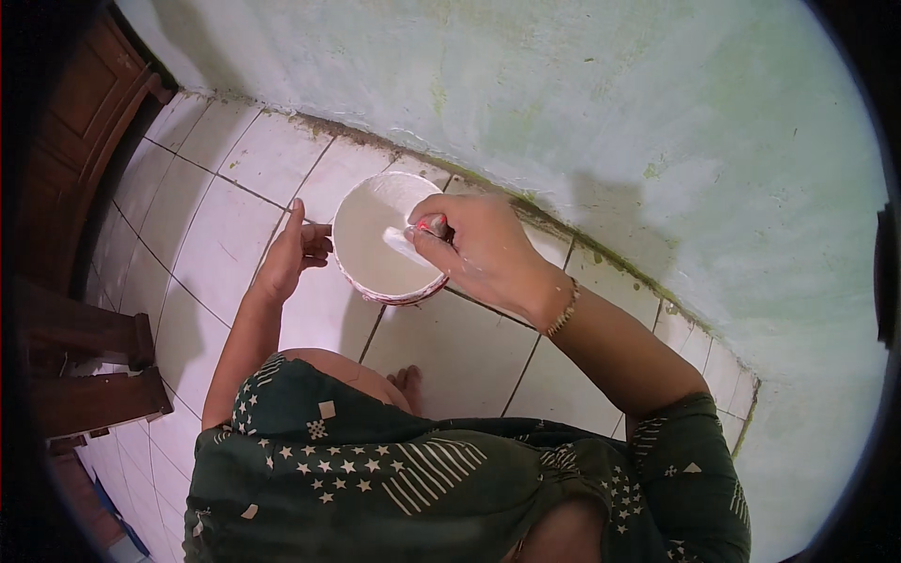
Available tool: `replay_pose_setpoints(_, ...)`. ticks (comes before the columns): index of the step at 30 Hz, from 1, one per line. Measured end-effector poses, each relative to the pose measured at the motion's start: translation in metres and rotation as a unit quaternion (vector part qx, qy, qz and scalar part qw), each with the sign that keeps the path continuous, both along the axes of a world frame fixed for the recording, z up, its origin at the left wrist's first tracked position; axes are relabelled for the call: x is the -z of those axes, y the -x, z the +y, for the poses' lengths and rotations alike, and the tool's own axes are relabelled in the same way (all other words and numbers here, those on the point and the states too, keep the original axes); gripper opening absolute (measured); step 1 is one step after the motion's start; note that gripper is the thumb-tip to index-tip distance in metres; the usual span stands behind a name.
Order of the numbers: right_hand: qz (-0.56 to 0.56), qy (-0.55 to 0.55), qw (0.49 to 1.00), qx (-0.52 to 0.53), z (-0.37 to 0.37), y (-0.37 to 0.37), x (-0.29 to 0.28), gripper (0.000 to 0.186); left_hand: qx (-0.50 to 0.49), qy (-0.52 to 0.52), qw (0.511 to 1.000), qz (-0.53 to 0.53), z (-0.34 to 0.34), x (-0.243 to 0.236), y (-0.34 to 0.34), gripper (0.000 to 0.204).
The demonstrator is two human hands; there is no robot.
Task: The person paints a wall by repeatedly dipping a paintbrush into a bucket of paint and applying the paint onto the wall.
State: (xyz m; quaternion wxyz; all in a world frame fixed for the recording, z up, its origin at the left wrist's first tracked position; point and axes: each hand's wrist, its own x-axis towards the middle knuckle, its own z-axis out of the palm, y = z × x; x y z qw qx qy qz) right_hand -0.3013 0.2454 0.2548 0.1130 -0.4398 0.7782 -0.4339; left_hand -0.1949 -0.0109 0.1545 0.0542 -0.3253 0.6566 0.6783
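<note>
Along the upper right, a broad plaster wall (601, 103) in patchy pale green and white meets the tiled floor (465, 366) at a slanting edge, stained with green and brown. The floor's large whitish squares, split by dark joints, spread leftward as far as dark brown panelled wooden furniture (84, 122), leaving a stretch of tile between it and the work. Across the bottom lies the person's dark green garment (338, 525), patterned with cream stars and stripes, and bare toes (406, 383) show below the bucket. The round bucket (353, 235) stands on the tiles near the foot of the wall, with a side of tile on its left; its rim is smeared white, its outside shows reddish low down, and the inside is whitish. The right forearm comes in from the lower right with the elbow bent, and the right hand (479, 246) hangs over the bucket's right rim, thumb and fingers pinching a brush. The left hand (296, 246) is just beside the left rim, thumb raised apart and fingers loosely bent; whether they touch it I cannot tell. The brush (404, 244) has a white-coated head, tilted within the rim, and a grey-and-red handle end. A beaded-looking bracelet (565, 310) circles the right wrist.
</note>
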Motion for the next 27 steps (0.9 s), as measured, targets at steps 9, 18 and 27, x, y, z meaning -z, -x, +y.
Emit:
replay_pose_setpoints(9, 0.05, -0.117, 0.992, -0.002, -0.012, 0.023, 0.053, 0.019, 0.053, -0.008, 0.996, 0.073, 0.038, -0.016, 0.015, 0.051)
replay_pose_setpoints(18, 0.069, -0.16, 0.984, 0.034, -0.008, 0.032, 0.087, 0.022, 0.151, 0.034, 0.975, 0.158, 0.069, -0.024, 0.029, 0.018)
replay_pose_setpoints(27, -0.218, -0.005, 0.968, 0.128, 0.044, 0.033, 0.045, 0.019, 0.149, 0.052, 0.977, 0.141, 0.072, -0.027, 0.029, 0.018)
